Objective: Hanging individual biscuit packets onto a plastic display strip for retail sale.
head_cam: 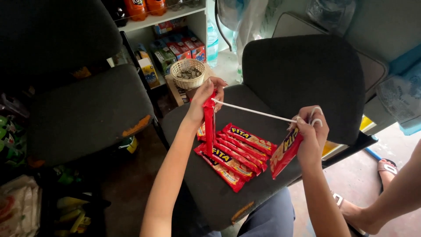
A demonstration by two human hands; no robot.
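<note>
My left hand point(205, 98) pinches the top of a red snack packet point(209, 127) that hangs upright, together with one end of a white cord point(254, 113). The cord runs taut to my right hand point(310, 131), which grips its other end and a second red packet point(285, 152) hanging below the fist. Between my hands, several more red packets point(234, 156) lie side by side on the dark seat point(193, 131) of a chair.
A small wicker basket of coins point(187, 73) stands beyond my left hand. Shelves with boxes and bottles point(175, 46) are behind it. Another dark chair point(87, 109) is at left. Another person's leg and sandalled foot point(386, 184) are at lower right.
</note>
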